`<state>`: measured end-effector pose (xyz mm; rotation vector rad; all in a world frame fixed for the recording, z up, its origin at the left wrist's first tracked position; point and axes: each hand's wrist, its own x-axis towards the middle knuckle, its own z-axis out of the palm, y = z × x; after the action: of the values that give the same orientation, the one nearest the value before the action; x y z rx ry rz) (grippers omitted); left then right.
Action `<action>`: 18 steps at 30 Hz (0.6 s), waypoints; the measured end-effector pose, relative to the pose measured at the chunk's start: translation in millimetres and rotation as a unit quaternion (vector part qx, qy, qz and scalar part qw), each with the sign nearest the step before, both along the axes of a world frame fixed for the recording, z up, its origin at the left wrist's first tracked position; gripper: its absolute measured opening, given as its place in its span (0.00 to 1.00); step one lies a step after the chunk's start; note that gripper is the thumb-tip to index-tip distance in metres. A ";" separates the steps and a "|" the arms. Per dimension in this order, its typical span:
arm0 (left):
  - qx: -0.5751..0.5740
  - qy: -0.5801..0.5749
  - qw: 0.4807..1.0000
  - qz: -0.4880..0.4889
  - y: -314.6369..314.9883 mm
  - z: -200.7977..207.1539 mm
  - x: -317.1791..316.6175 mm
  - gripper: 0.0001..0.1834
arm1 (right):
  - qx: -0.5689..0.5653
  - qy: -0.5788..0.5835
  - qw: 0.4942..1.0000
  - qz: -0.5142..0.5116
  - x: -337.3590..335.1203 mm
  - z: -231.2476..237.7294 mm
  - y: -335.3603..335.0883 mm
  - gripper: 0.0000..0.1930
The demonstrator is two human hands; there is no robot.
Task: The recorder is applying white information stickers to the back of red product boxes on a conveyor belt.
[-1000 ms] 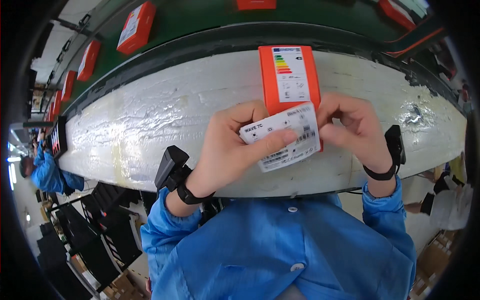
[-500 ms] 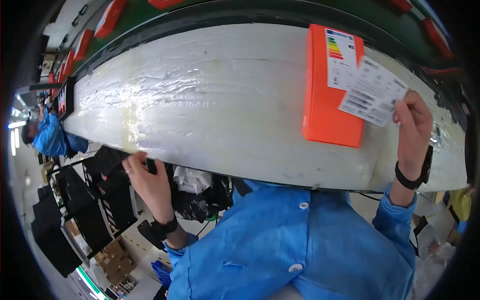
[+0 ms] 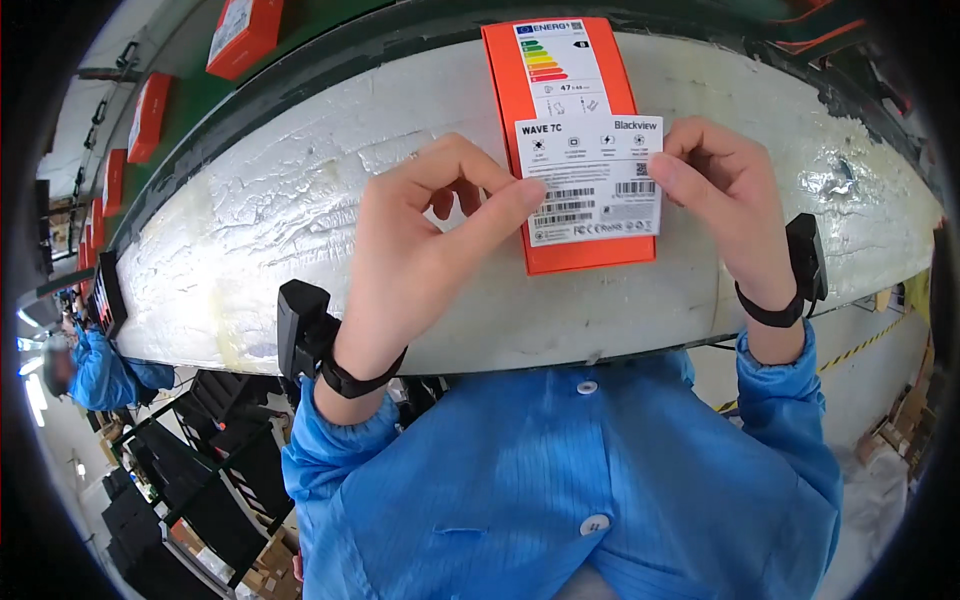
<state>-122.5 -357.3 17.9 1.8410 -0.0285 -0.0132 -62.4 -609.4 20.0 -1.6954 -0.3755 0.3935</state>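
Observation:
A white printed label (image 3: 590,205) with barcodes is stretched between my two hands, above the lower part of an orange box (image 3: 590,258). My left hand (image 3: 430,230) pinches the label's left edge between thumb and forefinger. At its right edge, near the upper corner, my right hand (image 3: 722,200) pinches it the same way. A coloured energy label (image 3: 558,65) is on the upper part of the box. The label in my hands covers the box's lower face, and I cannot tell whether it touches the box.
The box lies on a long pale worktop (image 3: 300,230) with a shiny, wrinkled covering. Beyond its far edge runs a green belt (image 3: 330,20) carrying several orange boxes (image 3: 245,38). A black rack (image 3: 190,450) stands at lower left; another person (image 3: 105,370) in blue sits farther left.
My left hand has come up from the worktop's near edge and taken the label's left side. The label, turned nearly straight, and the orange box now appear farther left in view.

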 end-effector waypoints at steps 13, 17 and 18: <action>0.041 0.057 0.997 -0.019 0.4 -6.8 -9.7 0.07 | -0.019 0.067 0.997 0.038 2.2 -10.5 2.1 0.10; 0.061 0.041 0.997 -0.007 -1.4 -4.6 -10.2 0.08 | -0.011 0.063 0.997 0.032 2.8 -11.7 1.9 0.10; 0.061 0.041 0.997 -0.007 -1.8 -4.7 -10.5 0.08 | -0.009 0.062 0.997 0.035 3.2 -10.9 2.2 0.10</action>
<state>-133.1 -359.2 13.2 1.9598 0.0166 -0.1028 -59.2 -607.2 9.1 -1.6691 -0.3410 0.5533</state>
